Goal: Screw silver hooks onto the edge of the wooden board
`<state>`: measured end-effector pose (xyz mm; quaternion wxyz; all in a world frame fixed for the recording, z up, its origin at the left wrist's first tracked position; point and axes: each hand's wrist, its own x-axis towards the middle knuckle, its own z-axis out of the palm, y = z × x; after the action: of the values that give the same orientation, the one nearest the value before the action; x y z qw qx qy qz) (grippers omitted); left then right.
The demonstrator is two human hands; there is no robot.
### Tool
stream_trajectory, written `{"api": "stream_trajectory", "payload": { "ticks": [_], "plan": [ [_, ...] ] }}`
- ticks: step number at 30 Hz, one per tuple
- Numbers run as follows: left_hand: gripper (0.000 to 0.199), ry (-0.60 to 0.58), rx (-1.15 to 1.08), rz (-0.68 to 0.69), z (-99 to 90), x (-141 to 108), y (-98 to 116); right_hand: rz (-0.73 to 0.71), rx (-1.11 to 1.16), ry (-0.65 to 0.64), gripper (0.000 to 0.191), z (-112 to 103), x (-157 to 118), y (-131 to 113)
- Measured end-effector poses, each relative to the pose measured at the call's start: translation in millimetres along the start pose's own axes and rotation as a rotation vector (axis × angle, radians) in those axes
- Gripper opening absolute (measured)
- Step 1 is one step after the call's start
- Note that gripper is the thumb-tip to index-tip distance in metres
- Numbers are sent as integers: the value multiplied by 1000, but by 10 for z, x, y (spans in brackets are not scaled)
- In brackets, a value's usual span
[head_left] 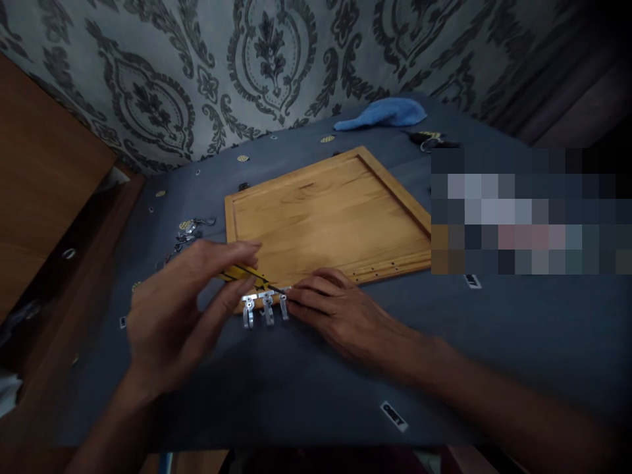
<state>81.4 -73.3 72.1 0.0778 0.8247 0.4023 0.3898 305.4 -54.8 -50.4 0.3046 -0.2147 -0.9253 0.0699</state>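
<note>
A wooden panel with a raised frame lies on the dark cloth. Along its near left edge sit silver metal brackets, each with a part jutting over the edge. My left hand pinches a yellow screwdriver, whose dark shaft slants down to the right and reaches the rightmost bracket. My right hand rests at the panel's near edge, its fingertips against that bracket; whether they hold a small part is hidden. Small dark holes run along the edge right of this hand.
Loose metal pieces lie left of the panel. Behind it are a blue cloth and a dark object with a ring. A patterned wall covering rises at the back, brown wood stands at left, and a pixelated area covers the right.
</note>
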Motion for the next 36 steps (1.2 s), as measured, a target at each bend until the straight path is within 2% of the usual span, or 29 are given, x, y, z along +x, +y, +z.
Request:
{"api": "stream_trajectory", "payload": {
  "ticks": [2, 8, 12, 16, 24, 32, 36],
  "plan": [
    [47, 32, 23, -16, -17, 3, 5, 1, 5, 0, 26, 7, -7, 4],
    [38, -6, -30, -45, 48, -28, -47, -12, -10, 21, 27, 5, 11, 3],
    [38, -7, -75, -24, 85, -48, -70, -10, -15, 10, 29, -7, 26, -3],
    [38, -30, -78, -37, 63, -51, -66, -10, -9, 1, 27, -3, 22, -2],
    [38, -99, -80, 20, 47, -34, -76, -3, -7, -3, 28, -4, 15, -4],
    [36, -113, -83, 17, 24, -40, -74, 1, -23, -22, 25, -18, 24, -10],
    [37, -106, -84, 33, 21, -41, -80, -4, -37, 8, 24, 1, 20, -5]
  ]
}}
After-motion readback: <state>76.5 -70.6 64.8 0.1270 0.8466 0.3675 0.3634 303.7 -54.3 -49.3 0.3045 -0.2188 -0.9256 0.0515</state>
